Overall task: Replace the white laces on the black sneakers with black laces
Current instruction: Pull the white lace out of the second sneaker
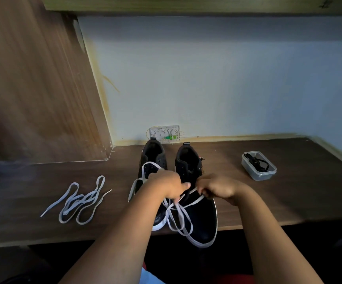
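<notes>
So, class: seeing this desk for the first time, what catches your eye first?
Both hands, the left hand and the right hand, hold a white lace over two black sneakers mid-desk. Another loose white lace lies to the left. At right, a clear tub holds black laces.

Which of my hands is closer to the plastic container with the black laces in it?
Right. Your right hand is over the right sneaker, the one nearer the plastic container at the far right. Your left hand is further left, between the sneakers.
</notes>
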The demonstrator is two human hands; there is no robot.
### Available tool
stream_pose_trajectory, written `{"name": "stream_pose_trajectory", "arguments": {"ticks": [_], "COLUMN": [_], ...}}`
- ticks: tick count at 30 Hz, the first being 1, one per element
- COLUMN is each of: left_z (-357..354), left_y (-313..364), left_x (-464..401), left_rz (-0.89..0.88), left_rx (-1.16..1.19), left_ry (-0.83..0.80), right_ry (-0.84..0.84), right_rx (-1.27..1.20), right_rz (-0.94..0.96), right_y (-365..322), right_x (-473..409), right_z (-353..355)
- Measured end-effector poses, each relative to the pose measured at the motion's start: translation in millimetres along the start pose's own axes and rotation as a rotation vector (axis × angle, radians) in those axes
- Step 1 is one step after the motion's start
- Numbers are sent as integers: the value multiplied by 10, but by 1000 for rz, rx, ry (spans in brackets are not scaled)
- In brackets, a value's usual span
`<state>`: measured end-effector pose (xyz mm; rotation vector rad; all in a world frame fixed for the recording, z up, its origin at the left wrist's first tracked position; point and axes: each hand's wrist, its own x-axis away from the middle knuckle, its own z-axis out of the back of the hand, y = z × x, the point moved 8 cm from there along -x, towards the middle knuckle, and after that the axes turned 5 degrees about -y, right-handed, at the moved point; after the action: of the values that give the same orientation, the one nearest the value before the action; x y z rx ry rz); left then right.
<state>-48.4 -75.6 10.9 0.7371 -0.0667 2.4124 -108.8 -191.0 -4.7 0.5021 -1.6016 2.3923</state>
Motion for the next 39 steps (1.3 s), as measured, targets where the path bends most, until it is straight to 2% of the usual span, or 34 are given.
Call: {"name": "stream_pose_trajectory", "arguments": {"ticks": [2, 4, 7, 9, 11, 13, 15, 16, 18, 22, 25, 31, 35, 37, 39], "left_z": [-84, -9, 180, 217, 228, 224, 204, 191, 158, 90, 82, 67, 49, 41, 32], "left_y": [-39, -15, 72, 94, 89, 35, -39, -76, -122, -201, -266, -264, -291, -295, -305], "left_x": [-39, -48, -27, -26, -22, -32, -44, -57, -95, -134, -123, -137, -145, -149, -147], "left_rz": [-7, -50, -142, -159, -126, -45, 17, 32, 15, -21, -29, -59, -68, -71, -67], "left_rx": [10, 40, 141, 174, 143, 169, 261, 304, 424, 607, 651, 696, 728, 750, 771], "left_ry": [-89, 10, 254, 333, 400, 424, 381, 349, 276, 199, 161, 138, 138, 132, 120], "right_ry": [21, 20, 15, 6, 40, 146, 360, 451, 474, 283, 103, 74, 37, 58, 231], "right_rx": [-360, -604, -691, -667, -418, 121, 588, 658, 639, 763, 676, 630, 553, 258, -172], "right_rz": [-14, -23, -14, -37, -102, -195, -125, -21, 162, 176, 169, 148, 221, 276, 356], "right_y": [146, 251, 289, 322, 296, 228, -58, -226, -434, -415, -354, -339, -366, -370, -344], "right_x": [-20, -25, -4, -10, 10, 34, 73, 95, 84, -48, -52, -39, 18, 146, 314], "right_z": [49, 82, 107, 105, 133, 256, 354, 343, 220, -96, -182, -198, -183, 18, 394]}}
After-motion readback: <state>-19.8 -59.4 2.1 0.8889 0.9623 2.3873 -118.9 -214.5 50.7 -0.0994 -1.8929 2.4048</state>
